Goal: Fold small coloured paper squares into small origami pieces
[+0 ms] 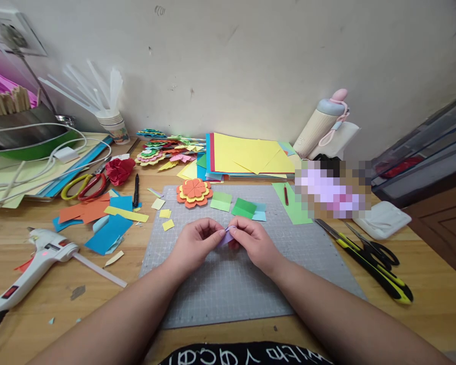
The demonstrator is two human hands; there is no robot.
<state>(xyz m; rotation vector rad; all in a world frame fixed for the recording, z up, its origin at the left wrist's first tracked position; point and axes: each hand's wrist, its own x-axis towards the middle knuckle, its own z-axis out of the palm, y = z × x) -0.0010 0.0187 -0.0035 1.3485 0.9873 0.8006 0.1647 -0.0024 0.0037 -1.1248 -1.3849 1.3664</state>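
At the middle of the grey gridded cutting mat (228, 289), both hands meet over a small lilac paper piece (228, 236). The left hand (195, 242) pinches its left end, thumb and fingers narrowed onto the paper. The right hand (253, 242) pinches the right end in the same way, so each grip is closed on the piece. The paper sits between the fingertips, just above the mat. The fingers hide most of it, so I cannot tell how many creases it carries.

Judging from what lies around, the folding work looks partly done. A layered orange, yellow and red paper flower (194, 192) lies finished at the mat's far edge. Beside it lie a folded light-green paper square (221, 201) and a folded dark-green paper square (243, 208), the latter with a pale blue scrap touching it. The lilac piece seems to be at an early or middle fold and is joined to nothing. A white hot-glue gun (30, 263) rests well to the left on the wooden surface (421, 309), and yellow-and-black scissors (376, 271) lie to the right of the mat, neither near a hand. A stack of coloured paper sheets (247, 154) sits by the wall.
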